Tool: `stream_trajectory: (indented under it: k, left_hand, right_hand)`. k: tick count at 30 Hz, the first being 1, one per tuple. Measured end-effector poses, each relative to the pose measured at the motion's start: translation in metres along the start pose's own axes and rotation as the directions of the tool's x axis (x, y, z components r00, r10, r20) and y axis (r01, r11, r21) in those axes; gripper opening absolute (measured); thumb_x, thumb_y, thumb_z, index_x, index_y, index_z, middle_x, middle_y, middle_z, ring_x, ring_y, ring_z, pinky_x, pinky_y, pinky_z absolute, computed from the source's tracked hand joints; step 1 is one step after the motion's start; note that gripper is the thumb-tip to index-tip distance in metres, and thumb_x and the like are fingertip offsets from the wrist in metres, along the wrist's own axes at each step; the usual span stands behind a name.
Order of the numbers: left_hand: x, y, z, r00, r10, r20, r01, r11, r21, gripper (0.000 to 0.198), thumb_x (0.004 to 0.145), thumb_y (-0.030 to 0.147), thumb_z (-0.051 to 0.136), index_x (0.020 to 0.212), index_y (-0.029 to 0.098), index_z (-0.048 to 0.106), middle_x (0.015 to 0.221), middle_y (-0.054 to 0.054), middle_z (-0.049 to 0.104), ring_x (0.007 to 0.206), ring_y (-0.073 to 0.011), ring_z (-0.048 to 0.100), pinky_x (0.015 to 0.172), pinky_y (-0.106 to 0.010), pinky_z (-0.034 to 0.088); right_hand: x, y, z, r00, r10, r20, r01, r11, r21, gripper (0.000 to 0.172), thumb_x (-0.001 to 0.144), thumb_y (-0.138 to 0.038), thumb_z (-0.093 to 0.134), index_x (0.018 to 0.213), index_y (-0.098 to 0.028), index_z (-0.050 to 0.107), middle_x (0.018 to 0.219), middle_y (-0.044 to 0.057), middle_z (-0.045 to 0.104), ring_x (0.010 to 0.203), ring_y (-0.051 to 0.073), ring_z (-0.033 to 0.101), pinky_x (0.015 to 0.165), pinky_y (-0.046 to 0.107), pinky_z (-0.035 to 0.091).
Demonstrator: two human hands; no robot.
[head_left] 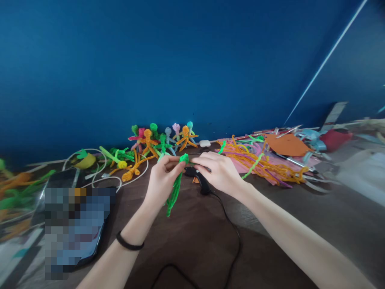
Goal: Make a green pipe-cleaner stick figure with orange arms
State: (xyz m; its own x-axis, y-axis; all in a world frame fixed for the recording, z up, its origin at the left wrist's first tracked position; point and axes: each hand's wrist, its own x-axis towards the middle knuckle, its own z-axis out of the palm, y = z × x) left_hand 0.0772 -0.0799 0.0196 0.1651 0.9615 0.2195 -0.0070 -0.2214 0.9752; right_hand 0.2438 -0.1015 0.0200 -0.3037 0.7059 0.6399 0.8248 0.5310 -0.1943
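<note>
My left hand [163,175] pinches a green pipe cleaner figure [175,188] near its coiled head, and the twisted stems hang down below my fingers. My right hand [217,171] is closed in a pinch on the same green coil from the right side. Both hands hover over a brown table [195,237]. A black glue gun [201,180] lies on the table just under my right hand, with its cord trailing toward me.
Several finished pipe cleaner figures [164,140] stand against the blue wall. A heap of loose orange pipe cleaners [264,164] on pink paper lies to the right, with orange card [287,144] and pens behind. A phone [78,224] and white cables [99,172] lie left.
</note>
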Motion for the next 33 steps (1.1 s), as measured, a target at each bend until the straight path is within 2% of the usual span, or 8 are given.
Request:
stream_trajectory:
  k: [9,12,16,19,22,26,28,33]
  left_hand:
    - [0.007,-0.006,-0.006,0.998,-0.020,-0.064,0.019,0.999,-0.028,0.026,0.063,0.035,0.070,0.078,0.016,0.059,0.073,-0.004,0.070,0.071,-0.0153,0.064,0.061,-0.022,0.045]
    - [0.011,-0.009,-0.011,0.987,-0.053,-0.155,0.042,0.996,-0.072,0.026,0.063,0.033,0.070,0.078,0.016,0.059,0.071,-0.004,0.070,0.068,-0.0147,0.063,0.059,-0.022,0.045]
    - [0.017,-0.010,-0.015,0.963,-0.107,-0.247,0.060,0.980,-0.190,0.025,0.060,0.028,0.072,0.075,0.014,0.058,0.066,-0.003,0.069,0.063,-0.0122,0.062,0.058,-0.021,0.044]
    - [0.019,-0.008,-0.015,0.955,-0.138,-0.264,0.061,0.958,-0.279,0.025,0.056,0.025,0.074,0.072,0.014,0.058,0.065,-0.003,0.068,0.059,-0.0107,0.060,0.054,-0.020,0.043]
    - [0.020,-0.005,-0.016,0.950,-0.143,-0.277,0.044,0.941,-0.334,0.026,0.054,0.023,0.075,0.071,0.014,0.058,0.065,-0.003,0.068,0.058,-0.0104,0.060,0.051,-0.019,0.042]
    - [0.023,-0.005,-0.022,0.943,-0.133,-0.304,0.006,0.923,-0.384,0.028,0.052,0.022,0.077,0.071,0.014,0.059,0.065,-0.003,0.069,0.059,-0.0110,0.061,0.048,-0.018,0.041]
    - [0.025,-0.004,-0.025,0.942,-0.115,-0.314,-0.021,0.917,-0.399,0.027,0.052,0.023,0.077,0.071,0.014,0.060,0.065,-0.003,0.068,0.057,-0.0103,0.060,0.047,-0.018,0.041]
    - [0.026,-0.001,-0.031,0.933,-0.112,-0.341,-0.054,0.895,-0.443,0.028,0.049,0.024,0.078,0.068,0.015,0.059,0.062,-0.002,0.067,0.058,-0.0115,0.061,0.043,-0.016,0.038]
  right_hand:
    - [0.001,-0.001,-0.004,0.997,0.073,-0.035,-0.065,0.979,0.195,0.021,0.084,-0.017,0.044,0.093,-0.017,0.063,0.097,0.006,0.062,0.078,0.013,0.058,0.063,0.022,0.041]
    - [0.002,0.000,-0.008,0.976,0.195,0.097,-0.209,0.962,0.178,0.019,0.081,-0.017,0.044,0.085,-0.018,0.062,0.082,0.003,0.064,0.065,0.011,0.056,0.057,0.022,0.037]
    - [0.000,0.005,-0.004,0.802,0.400,0.443,-0.408,0.909,-0.081,0.026,0.082,-0.033,0.042,0.072,-0.019,0.061,0.071,0.005,0.065,0.065,0.018,0.059,0.056,0.026,0.035]
    - [-0.006,0.008,0.007,0.653,0.510,0.559,-0.459,0.854,-0.243,0.047,0.076,-0.059,0.041,0.079,-0.016,0.060,0.079,0.012,0.066,0.072,0.028,0.061,0.057,0.030,0.035]
    - [-0.011,0.012,0.020,0.618,0.546,0.565,-0.503,0.827,-0.250,0.051,0.071,-0.060,0.047,0.090,-0.014,0.056,0.087,0.016,0.064,0.078,0.029,0.060,0.058,0.030,0.036]
    - [-0.011,0.025,0.031,0.595,0.527,0.608,-0.647,0.762,-0.028,0.033,0.070,-0.047,0.054,0.077,-0.016,0.058,0.072,0.006,0.061,0.065,0.019,0.057,0.053,0.025,0.031]
    - [-0.008,0.031,0.031,0.595,0.443,0.670,-0.727,0.651,0.216,0.025,0.070,-0.039,0.056,0.076,-0.015,0.060,0.065,0.002,0.058,0.058,0.014,0.052,0.051,0.023,0.030]
    - [-0.003,0.035,0.021,0.603,0.262,0.753,-0.789,0.056,0.612,0.027,0.058,-0.020,0.065,0.084,-0.016,0.056,0.067,-0.002,0.054,0.057,0.008,0.049,0.053,0.020,0.036]
